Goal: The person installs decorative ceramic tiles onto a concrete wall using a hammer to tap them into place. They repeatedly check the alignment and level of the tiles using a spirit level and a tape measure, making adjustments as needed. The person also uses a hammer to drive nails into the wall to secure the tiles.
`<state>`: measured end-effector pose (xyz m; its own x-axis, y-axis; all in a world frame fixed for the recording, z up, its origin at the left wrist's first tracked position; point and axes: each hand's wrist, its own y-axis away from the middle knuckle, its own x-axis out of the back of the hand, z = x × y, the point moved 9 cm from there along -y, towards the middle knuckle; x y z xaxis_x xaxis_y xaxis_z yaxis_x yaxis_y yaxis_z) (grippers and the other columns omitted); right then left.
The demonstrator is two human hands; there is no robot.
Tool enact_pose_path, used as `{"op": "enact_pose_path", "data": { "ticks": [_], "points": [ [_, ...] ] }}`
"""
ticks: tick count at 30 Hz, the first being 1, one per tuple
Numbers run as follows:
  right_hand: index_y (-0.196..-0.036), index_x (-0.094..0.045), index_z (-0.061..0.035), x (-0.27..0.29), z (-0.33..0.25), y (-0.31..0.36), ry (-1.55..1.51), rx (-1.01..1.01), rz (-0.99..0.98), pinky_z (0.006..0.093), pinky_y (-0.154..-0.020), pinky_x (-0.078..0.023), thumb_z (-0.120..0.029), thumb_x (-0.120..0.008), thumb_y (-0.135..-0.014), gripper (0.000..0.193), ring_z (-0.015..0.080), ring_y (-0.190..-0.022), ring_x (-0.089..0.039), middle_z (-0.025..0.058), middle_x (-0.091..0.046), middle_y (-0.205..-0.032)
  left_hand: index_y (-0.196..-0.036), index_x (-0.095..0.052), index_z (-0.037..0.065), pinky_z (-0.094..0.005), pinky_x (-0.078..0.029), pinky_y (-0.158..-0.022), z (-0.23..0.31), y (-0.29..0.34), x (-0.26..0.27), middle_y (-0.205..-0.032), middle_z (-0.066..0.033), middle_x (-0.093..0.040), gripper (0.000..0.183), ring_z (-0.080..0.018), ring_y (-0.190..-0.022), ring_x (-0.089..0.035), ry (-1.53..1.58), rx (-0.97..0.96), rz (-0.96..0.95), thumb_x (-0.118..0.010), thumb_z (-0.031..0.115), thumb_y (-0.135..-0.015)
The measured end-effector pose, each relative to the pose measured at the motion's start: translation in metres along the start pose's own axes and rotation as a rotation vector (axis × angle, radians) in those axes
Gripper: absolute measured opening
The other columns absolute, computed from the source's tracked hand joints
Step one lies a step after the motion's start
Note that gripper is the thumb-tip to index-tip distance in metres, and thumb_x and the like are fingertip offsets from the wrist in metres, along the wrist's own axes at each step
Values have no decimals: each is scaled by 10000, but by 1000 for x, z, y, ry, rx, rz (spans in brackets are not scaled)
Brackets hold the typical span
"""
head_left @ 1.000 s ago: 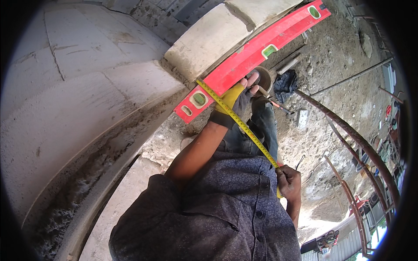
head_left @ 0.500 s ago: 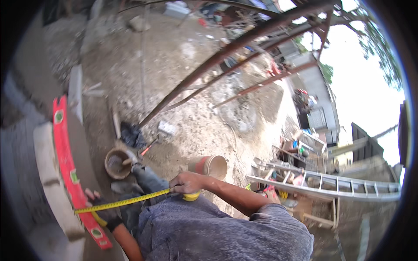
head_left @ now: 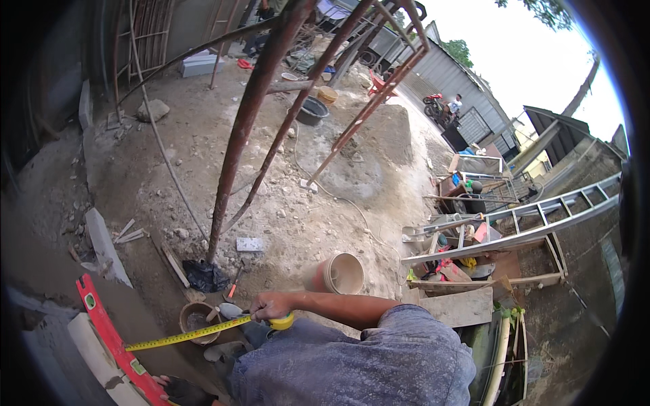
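Observation:
My right hand (head_left: 271, 306) is closed around a yellow tape measure (head_left: 282, 321) in front of my body. Its yellow blade (head_left: 183, 336) runs out to the left, over a small mortar bucket (head_left: 196, 317), and its end meets the edge of a red spirit level (head_left: 108, 325). The level lies along a row of pale blocks (head_left: 91, 346) at the lower left. Low in the picture, my left hand (head_left: 184, 391), in a dark glove with bare fingertips, grips the level's near end; part of that hand is cut off by the lower edge.
Rusty scaffold poles (head_left: 237, 135) slant up from the ground ahead. A larger bucket (head_left: 343, 274) lies tipped beyond my right arm. At right an aluminium ladder (head_left: 521, 227) rests over scrap and timber. A black plastic bag (head_left: 205, 276) and a white block (head_left: 250, 244) lie nearby.
My view has tilted up and turned. My left hand has slid along the level toward its near end, away from the tape blade's end. The right hand still holds the tape measure.

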<state>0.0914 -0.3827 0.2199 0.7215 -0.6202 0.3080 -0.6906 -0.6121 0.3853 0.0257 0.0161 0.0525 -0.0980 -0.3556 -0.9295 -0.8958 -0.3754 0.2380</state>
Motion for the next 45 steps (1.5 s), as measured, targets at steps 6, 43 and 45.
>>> {"op": "enact_pose_path", "data": {
  "ticks": [6, 43, 45],
  "points": [
    [-857, -680, 18, 27, 43, -4, -219, -391, -83, 290, -641, -489, -158, -543, -955, 244, 139, -657, -618, 63, -653, -728, -1359, -489, -24, -332, -460, -938, -33, 38, 27, -1295, -131, -588, 418, -230, -1046, -537, -412, -226, 231, -422, 221, -1027],
    [-836, -665, 11, 80, 73, -304, 152, -260, -129, 244, -522, -423, -165, -582, -956, 228, 71, -553, -545, 15, -601, -629, -1411, -406, -7, -333, -526, -923, 22, -12, 36, -1292, -125, -507, 559, -180, -1045, -490, -442, -595, 301, -607, 256, -962],
    [-831, -663, 8, 77, 71, -309, 163, -259, -147, 246, -520, -423, -171, -582, -958, 233, 72, -551, -543, 14, -600, -628, -1420, -398, -9, -344, -525, -936, 23, -13, 34, -1326, -136, -505, 561, -190, -1080, -496, -439, -584, 227, -596, 255, -967]
  ]
}}
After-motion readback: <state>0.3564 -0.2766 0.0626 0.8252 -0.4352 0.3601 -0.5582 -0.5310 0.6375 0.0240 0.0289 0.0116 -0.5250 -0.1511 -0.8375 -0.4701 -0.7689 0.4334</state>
